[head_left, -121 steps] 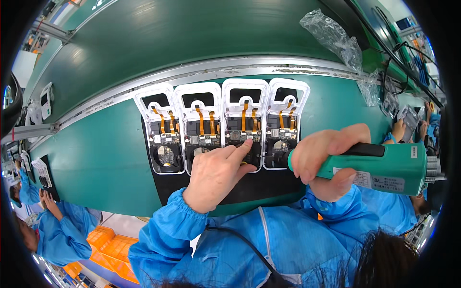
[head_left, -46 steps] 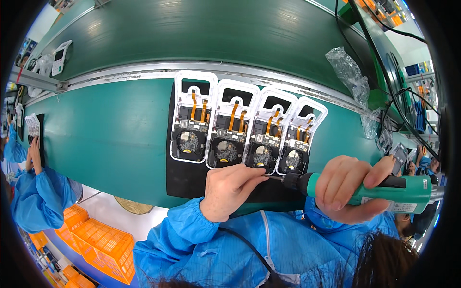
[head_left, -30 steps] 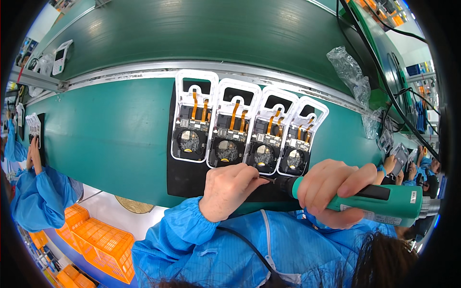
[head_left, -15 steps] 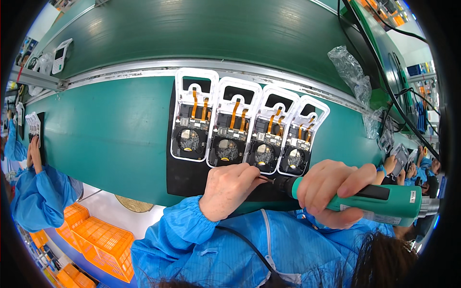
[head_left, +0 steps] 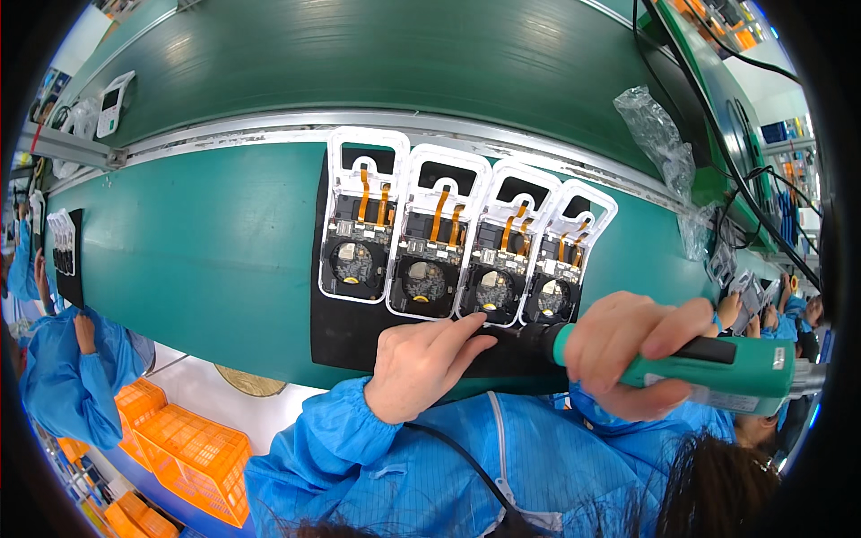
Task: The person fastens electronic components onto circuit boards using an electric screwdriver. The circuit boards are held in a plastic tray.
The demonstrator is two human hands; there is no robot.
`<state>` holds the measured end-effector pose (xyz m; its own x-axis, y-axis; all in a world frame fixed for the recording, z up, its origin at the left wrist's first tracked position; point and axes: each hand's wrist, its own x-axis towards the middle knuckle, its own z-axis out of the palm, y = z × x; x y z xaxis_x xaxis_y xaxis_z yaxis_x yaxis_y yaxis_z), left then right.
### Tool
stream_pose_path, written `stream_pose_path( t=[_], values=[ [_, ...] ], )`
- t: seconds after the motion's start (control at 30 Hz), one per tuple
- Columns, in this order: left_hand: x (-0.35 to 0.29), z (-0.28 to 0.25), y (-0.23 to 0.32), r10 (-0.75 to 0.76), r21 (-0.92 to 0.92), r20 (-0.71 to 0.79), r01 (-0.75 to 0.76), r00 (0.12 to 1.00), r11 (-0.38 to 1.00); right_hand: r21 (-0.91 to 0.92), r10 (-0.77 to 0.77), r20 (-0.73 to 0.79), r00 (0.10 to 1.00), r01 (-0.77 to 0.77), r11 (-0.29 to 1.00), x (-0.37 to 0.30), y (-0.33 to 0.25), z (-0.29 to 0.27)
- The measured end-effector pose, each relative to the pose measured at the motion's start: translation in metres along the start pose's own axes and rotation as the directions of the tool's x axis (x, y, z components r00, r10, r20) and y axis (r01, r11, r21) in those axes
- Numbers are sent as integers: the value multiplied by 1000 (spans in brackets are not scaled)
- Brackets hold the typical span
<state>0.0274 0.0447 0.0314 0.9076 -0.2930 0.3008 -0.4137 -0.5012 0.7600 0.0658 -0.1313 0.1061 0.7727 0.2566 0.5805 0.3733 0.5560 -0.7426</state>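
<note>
Several white-rimmed device housings (head_left: 423,280), with bare circuit boards, orange ribbon cables and round dark wells, lie side by side on a black mat (head_left: 345,336). My left hand (head_left: 421,363) is open, its index fingertip at the near edge of the third housing from the left (head_left: 491,289). The thumb stands a little apart from the index finger; no held thing shows between them. My right hand (head_left: 628,354) is wrapped round a green electric screwdriver (head_left: 731,372), held almost level. Its black nose points left toward my left fingertips, near the right-hand housings (head_left: 551,296). The bit's tip is hard to make out.
Beyond a metal rail (head_left: 233,130) runs a dark green belt (head_left: 359,63). Clear plastic wrap (head_left: 659,134) and black cables (head_left: 717,134) lie at the right. A co-worker's blue sleeve (head_left: 67,359) and orange crates (head_left: 193,448) are at the left.
My left thumb and index finger have come apart from their pinch by the bit, and the index now reaches the third housing's edge. The screwdriver has shifted slightly right. The left co-worker's hands have moved apart.
</note>
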Motion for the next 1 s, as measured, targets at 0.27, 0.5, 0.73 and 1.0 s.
stream_pose_path(
  t=[0.27,0.5,0.73,1.0],
  values=[
    [-17,14,0,32,498,143,-100,989,861,-85,-93,-118,989,83,993,16,8,0],
    [-15,12,12,-64,558,175,-46,982,829,-5,105,98,990,-105,994,19,22,-12],
    [-14,11,15,-109,571,209,-31,972,820,-366,76,-97,992,-106,925,22,40,13],
    [-17,10,11,-111,557,211,-27,971,830,-80,205,35,978,-202,976,20,30,6]
  ],
)
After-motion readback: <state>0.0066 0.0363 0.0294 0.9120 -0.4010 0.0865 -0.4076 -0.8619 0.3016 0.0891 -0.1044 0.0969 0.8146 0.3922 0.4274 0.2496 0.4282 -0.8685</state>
